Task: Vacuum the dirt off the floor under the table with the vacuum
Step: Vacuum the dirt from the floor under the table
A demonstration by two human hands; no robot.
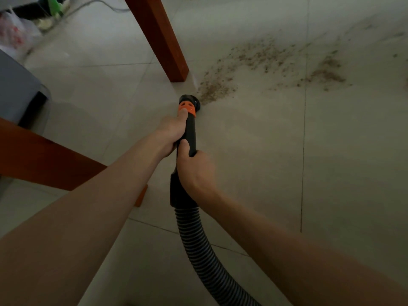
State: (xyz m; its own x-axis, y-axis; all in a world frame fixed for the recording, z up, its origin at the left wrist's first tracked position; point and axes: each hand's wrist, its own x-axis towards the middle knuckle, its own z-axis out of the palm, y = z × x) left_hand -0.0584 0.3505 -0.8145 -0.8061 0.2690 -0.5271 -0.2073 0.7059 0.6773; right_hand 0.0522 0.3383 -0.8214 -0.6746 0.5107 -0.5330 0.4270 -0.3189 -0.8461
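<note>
Dim, flat indoor light leaves the pale tiled floor [331, 151] greyish with only soft shadows and no glare, while the top left clutter is blurred, the near forearms look soft, and straight lines bow toward the wide-angle edges.

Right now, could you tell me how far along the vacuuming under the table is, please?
Early on. Done: both hands grip the vacuum wand, left hand ahead, right hand behind near the hose. In hand: the nozzle sits at the near edge of the dirt beside the table leg. Left: nearly all of it, including the scattered band and the patch farther right.
</note>
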